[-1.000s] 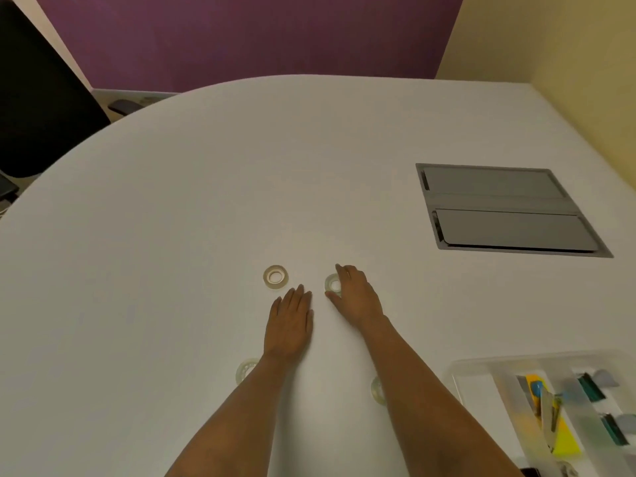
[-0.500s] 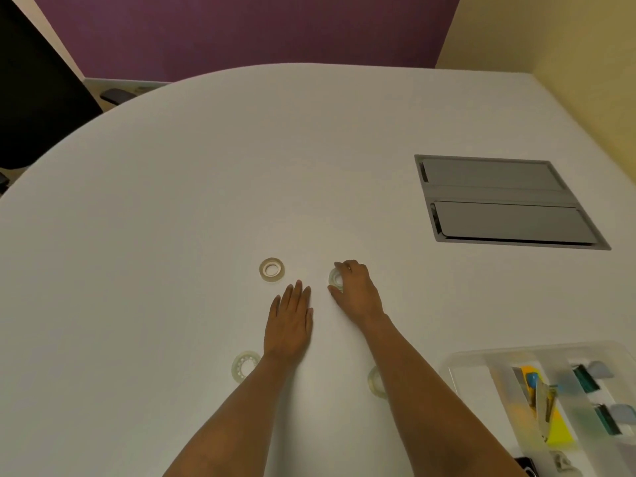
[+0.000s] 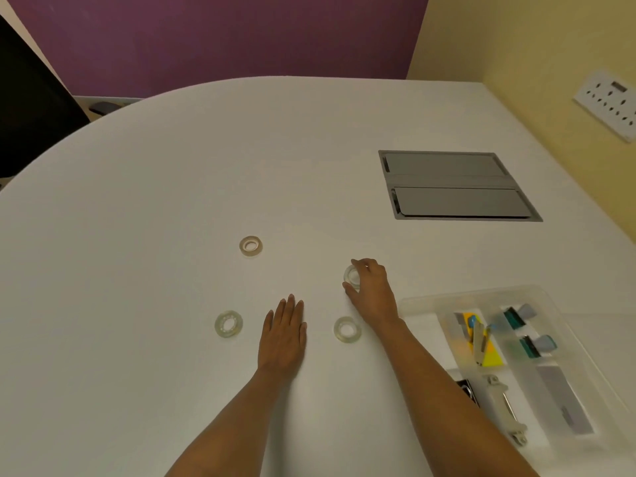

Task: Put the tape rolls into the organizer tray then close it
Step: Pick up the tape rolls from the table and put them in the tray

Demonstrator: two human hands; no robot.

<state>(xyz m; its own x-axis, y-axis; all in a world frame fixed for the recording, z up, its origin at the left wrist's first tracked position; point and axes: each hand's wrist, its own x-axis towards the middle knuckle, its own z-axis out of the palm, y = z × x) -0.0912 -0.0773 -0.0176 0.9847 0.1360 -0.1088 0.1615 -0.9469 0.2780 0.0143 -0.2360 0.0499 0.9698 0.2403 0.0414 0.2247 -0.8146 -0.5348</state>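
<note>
My right hand (image 3: 373, 290) grips a clear tape roll (image 3: 351, 275) between thumb and fingers, tilted up off the white table (image 3: 172, 201). My left hand (image 3: 284, 333) lies flat on the table, palm down, holding nothing. Three more clear tape rolls lie flat: one far (image 3: 251, 245), one left of my left hand (image 3: 228, 323), one between my two wrists (image 3: 347, 329). The clear plastic organizer tray (image 3: 430, 301) stands open at the right, with clips, sticky notes and other small stationery in its compartments.
A grey cable hatch (image 3: 454, 185) is set into the table at the back right. A black chair (image 3: 31, 108) stands at the far left edge. A wall socket plate (image 3: 609, 105) sits on the yellow wall to the right.
My right hand closed on the tape roll and tilted it up off the table. The view shifted, so the tray and the near rolls show more fully. My left hand stayed flat.
</note>
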